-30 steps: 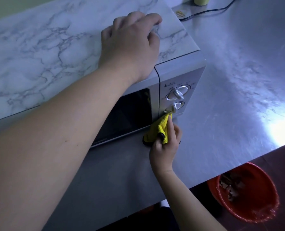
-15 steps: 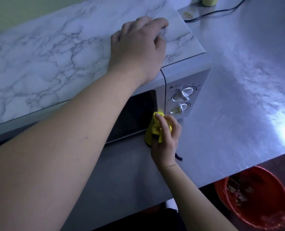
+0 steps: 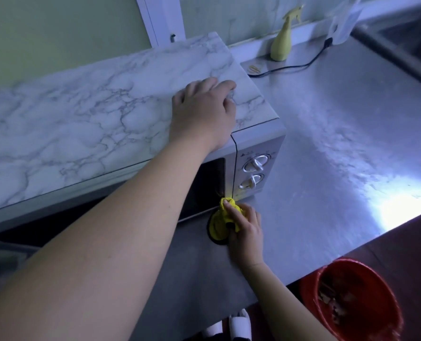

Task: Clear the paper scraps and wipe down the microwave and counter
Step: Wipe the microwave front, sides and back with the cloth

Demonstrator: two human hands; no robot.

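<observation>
A silver microwave (image 3: pixel 258 141) with a marble-patterned top (image 3: pixel 93 119) and two dials stands on the steel counter (image 3: pixel 339 148). My left hand (image 3: pixel 203 114) lies flat on the top near its front right corner, fingers spread, holding nothing. My right hand (image 3: pixel 245 227) grips a bunched yellow cloth (image 3: pixel 220 220) and presses it against the bottom front of the microwave, at the seam between the dark door and the control panel, just above the counter.
A red bucket (image 3: pixel 352 306) with paper scraps inside stands on the floor below the counter's front edge. At the back, a yellow spray bottle (image 3: pixel 282 44) and a black power cable (image 3: pixel 295 66) lie on the counter. A sink edge shows at top right.
My right hand has slid the yellow cloth down from the lower dial to the bottom edge of the microwave front. The left hand stays on top. The view has pulled back.
</observation>
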